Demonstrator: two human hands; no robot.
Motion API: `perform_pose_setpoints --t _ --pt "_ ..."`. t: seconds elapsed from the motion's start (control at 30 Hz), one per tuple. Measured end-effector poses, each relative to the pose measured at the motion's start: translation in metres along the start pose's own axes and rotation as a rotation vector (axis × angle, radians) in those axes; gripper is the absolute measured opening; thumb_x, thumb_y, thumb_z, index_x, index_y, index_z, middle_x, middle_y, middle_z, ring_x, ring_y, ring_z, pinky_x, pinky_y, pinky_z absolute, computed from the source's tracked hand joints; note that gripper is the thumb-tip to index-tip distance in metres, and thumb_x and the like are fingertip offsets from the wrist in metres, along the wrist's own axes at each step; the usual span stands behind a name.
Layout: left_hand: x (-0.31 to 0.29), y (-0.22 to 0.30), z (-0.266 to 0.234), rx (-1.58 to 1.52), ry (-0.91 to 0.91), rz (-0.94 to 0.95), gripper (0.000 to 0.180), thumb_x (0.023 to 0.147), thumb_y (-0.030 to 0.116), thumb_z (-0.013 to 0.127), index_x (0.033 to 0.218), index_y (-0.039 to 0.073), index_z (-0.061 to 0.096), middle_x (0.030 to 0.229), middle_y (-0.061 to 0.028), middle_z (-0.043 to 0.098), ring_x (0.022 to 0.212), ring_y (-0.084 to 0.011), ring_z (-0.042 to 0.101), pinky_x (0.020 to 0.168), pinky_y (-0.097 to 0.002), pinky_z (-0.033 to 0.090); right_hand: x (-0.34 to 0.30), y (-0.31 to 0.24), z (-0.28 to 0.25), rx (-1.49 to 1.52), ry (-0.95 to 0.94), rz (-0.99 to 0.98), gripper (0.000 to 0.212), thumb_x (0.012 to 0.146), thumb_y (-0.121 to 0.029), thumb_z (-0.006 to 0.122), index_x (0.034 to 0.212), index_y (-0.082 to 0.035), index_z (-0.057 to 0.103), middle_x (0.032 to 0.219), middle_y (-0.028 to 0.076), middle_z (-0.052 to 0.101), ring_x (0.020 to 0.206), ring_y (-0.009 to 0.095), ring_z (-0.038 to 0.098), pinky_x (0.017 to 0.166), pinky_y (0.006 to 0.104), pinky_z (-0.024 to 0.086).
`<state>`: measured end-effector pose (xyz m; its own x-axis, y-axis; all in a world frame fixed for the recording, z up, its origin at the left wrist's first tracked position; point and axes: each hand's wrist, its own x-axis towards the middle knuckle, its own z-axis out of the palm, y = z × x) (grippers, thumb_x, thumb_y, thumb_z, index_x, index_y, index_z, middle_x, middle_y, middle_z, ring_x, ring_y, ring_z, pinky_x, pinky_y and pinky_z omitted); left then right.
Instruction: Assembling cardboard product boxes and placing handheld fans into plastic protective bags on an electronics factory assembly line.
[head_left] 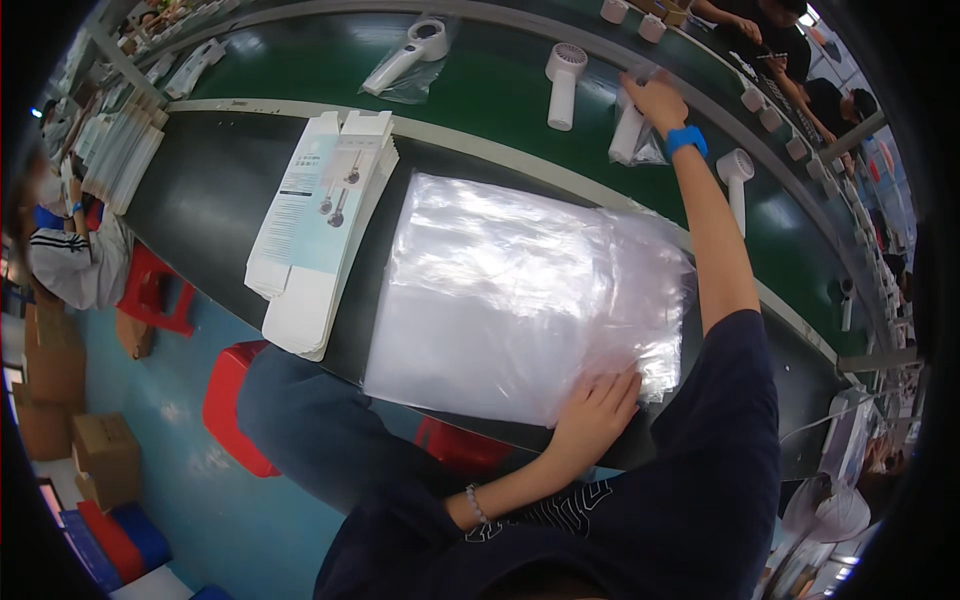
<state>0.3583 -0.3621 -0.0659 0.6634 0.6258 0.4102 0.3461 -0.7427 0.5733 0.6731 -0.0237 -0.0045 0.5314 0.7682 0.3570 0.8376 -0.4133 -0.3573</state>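
My left hand [593,410] lies flat on the near edge of a thick stack of clear plastic bags [510,290] on the dark table. My right hand [655,100], with a blue wristband, reaches out over the green conveyor belt [480,80] and grips a white handheld fan in a clear bag [630,135]. A bare white fan [563,82] lies just left of it on the belt, and another white fan [737,175] lies to the right of my forearm.
A stack of flat white and pale blue cartons [320,220] lies left of the bags. A bagged white fan [410,55] lies farther along the belt. Other people work at the far right [770,40] and at left [70,250]. Red stools [235,400] and cardboard boxes [100,460] stand on the floor.
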Motion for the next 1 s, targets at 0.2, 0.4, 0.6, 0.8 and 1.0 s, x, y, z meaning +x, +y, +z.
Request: perform_pose_setpoints --t 0.2,0.4,0.6,0.8,1.0 --pt "-0.003 -0.007 -0.002 -0.034 0.072 0.070 0.038 0.077 0.018 0.057 0.111 0.000 0.059 0.125 -0.0123 0.055 0.109 -0.0234 0.052 0.097 -0.0405 0.039 0.015 -0.072 0.044 -0.359 0.577 -0.544 0.071 0.075 -0.067 0.057 0.112 -0.007 0.057 0.110 0.022 0.060 0.096 0.040 0.062 0.083 0.0461 0.051" --pt "-0.009 -0.009 0.001 -0.183 -0.004 0.159 0.039 0.078 0.013 0.053 0.115 0.000 0.058 0.123 -0.0138 0.056 0.113 -0.0284 0.052 0.099 -0.0446 0.038 0.007 -0.107 0.067 -0.059 -0.073 -0.233 0.067 0.077 -0.049 0.064 0.129 -0.010 0.045 0.125 0.024 0.051 0.103 0.043 0.059 0.086 0.0462 0.050" --pt "-0.005 -0.010 -0.016 -0.209 0.070 0.114 0.040 0.076 0.007 0.054 0.115 0.001 0.058 0.116 -0.0172 0.059 0.103 -0.0312 0.057 0.093 -0.0399 0.044 -0.040 -0.131 0.020 0.432 0.305 -0.434 0.065 0.073 -0.031 0.080 0.119 -0.003 0.043 0.099 0.011 0.055 0.092 0.017 0.055 0.082 0.0269 0.044" --pt "-0.006 -0.009 -0.017 -0.174 0.148 0.125 0.027 0.074 0.004 0.057 0.101 0.004 0.062 0.102 -0.0128 0.065 0.098 -0.0279 0.063 0.083 -0.0368 0.050 -0.079 -0.138 0.004 1.074 -0.119 -0.196 0.071 0.081 -0.055 0.065 0.120 -0.002 0.037 0.106 0.017 0.052 0.095 0.022 0.054 0.079 0.0329 0.047" --pt "-0.005 -0.005 -0.019 -0.147 0.367 0.105 0.010 0.075 -0.001 0.063 0.082 0.005 0.061 0.090 -0.0072 0.068 0.076 -0.0238 0.067 0.059 -0.0317 0.051 -0.132 -0.122 -0.026 1.029 -0.461 -0.026 0.088 0.072 -0.069 0.062 0.120 0.004 0.047 0.117 0.016 0.052 0.093 0.024 0.056 0.075 0.0347 0.047"
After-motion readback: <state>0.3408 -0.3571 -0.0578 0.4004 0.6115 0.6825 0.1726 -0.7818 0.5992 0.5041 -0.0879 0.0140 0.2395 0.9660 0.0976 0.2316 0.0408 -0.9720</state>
